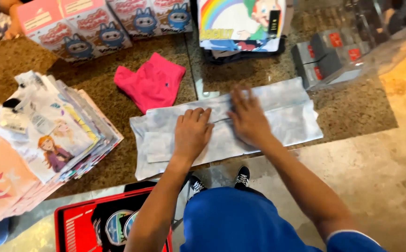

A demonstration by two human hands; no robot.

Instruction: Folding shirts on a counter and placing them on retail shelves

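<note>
A pale grey tie-dye garment (282, 116) lies folded lengthwise on a brown speckled stone counter (357, 109). My left hand (192, 133) presses flat on its left half, fingers together. My right hand (247, 119) lies flat on the middle, fingers spread toward the far edge. Neither hand grips anything. A folded bright pink garment (152, 81) lies just beyond the grey one, to the left.
A fanned stack of printed cartoon shirts (49, 130) and peach shirts (0, 177) fills the left. Pink toy boxes (95, 25) and a rainbow-printed box (240, 21) line the far edge. Grey boxes (327, 58) sit far right. A red basket (79, 224) stands below.
</note>
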